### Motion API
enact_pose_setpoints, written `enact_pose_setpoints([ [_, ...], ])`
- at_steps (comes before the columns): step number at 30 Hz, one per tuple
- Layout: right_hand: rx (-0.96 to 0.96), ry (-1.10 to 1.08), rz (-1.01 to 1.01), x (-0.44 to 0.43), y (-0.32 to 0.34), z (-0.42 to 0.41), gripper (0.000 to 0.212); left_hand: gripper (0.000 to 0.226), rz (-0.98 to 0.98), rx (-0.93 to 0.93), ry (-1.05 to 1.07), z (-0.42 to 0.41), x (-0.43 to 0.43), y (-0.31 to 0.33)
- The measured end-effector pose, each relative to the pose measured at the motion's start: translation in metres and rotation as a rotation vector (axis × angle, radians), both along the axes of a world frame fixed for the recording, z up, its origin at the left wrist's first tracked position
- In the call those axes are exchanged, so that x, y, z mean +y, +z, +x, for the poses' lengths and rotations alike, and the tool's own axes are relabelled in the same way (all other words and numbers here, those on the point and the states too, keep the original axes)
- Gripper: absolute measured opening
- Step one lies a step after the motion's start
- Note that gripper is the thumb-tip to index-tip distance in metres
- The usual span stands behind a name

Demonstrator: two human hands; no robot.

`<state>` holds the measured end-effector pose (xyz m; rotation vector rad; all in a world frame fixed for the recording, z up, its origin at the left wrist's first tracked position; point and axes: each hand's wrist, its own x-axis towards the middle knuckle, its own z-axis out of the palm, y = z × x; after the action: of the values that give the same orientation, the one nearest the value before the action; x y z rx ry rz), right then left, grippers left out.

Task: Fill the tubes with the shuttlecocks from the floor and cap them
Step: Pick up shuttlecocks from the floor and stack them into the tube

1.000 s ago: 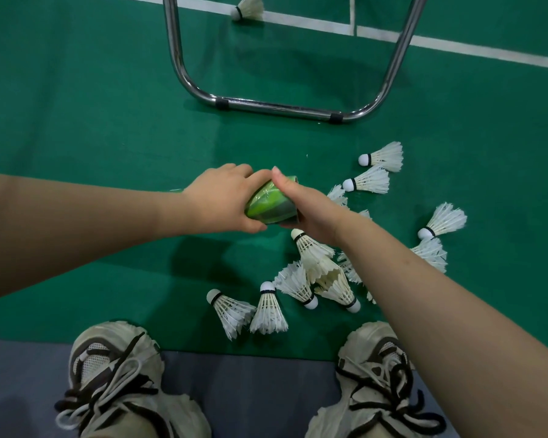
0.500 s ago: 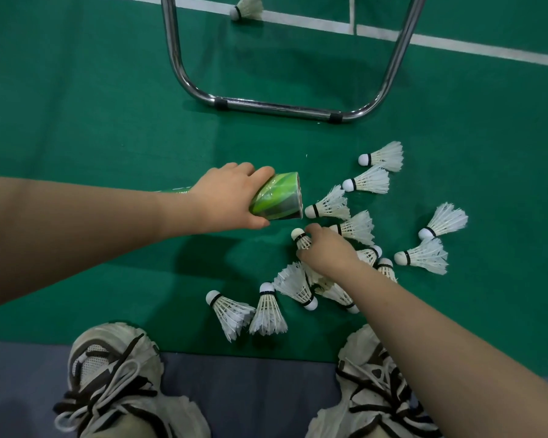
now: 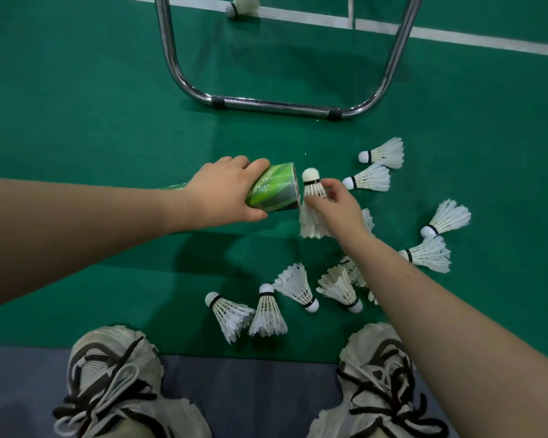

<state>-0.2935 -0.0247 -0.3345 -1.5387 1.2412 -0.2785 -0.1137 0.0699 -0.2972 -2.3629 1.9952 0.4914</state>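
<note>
My left grip (image 3: pixel 222 192) wraps the green tube (image 3: pixel 274 188), held level over the floor (image 3: pixel 76 90), while my right grip (image 3: pixel 336 207) pinches a shuttlecock (image 3: pixel 312 203), cork up, right at the tube's open mouth, others (image 3: pixel 268 314) scattered below.

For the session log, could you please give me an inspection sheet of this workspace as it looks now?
Surface: green court floor with white lines; grey strip nearest the shoes.
Job's things: green tube, uncapped, mouth facing right; held shuttlecock just outside it; loose shuttlecocks scattered right and below; no cap seen.
Clutter: one far shuttlecock on the line.
Grippers: left hand grips the tube; right hand pinches the held shuttlecock.
Cables: nothing seen.
Surroundings: chrome tubular frame; two laced shoes.
</note>
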Motion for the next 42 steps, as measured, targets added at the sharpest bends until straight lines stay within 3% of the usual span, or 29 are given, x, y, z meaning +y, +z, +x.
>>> enact_pose_setpoints([
  [5, -0.261, -0.18, 0.297, -0.008, 0.011, -0.003, 0.007, 0.077, -0.017, 0.003, 0.016, 0.003, -0.002, 0.003],
  [10, -0.283, -0.216, 0.488, -0.006, 0.008, -0.009, 0.032, 0.077, -0.028, 0.009, 0.015, 0.003, -0.002, 0.002],
  [19, -0.354, -0.063, 0.801, -0.019, 0.02, -0.021, 0.035, 0.079, -0.05, 0.043, 0.011, 0.008, -0.002, 0.004],
  [21, -0.287, 0.042, 0.777, -0.02, 0.026, -0.019, 0.023, 0.078, -0.053, 0.065, 0.0, 0.01, -0.002, 0.005],
  [27, -0.11, 0.306, 0.594, -0.026, 0.046, -0.003, 0.022, 0.072, -0.03, 0.154, -0.081, 0.01, -0.003, 0.006],
  [32, -0.001, 0.416, 0.454, -0.028, 0.055, 0.008, 0.023, 0.098, 0.024, 0.127, -0.3, 0.005, 0.0, 0.01],
  [37, -0.016, 0.364, 0.451, -0.024, 0.057, 0.01, 0.034, 0.09, 0.017, 0.095, -0.282, 0.003, -0.001, 0.012],
  [42, -0.208, 0.047, 0.619, -0.025, 0.049, 0.0, 0.039, 0.082, 0.013, 0.11, -0.242, 0.0, -0.003, 0.014],
])
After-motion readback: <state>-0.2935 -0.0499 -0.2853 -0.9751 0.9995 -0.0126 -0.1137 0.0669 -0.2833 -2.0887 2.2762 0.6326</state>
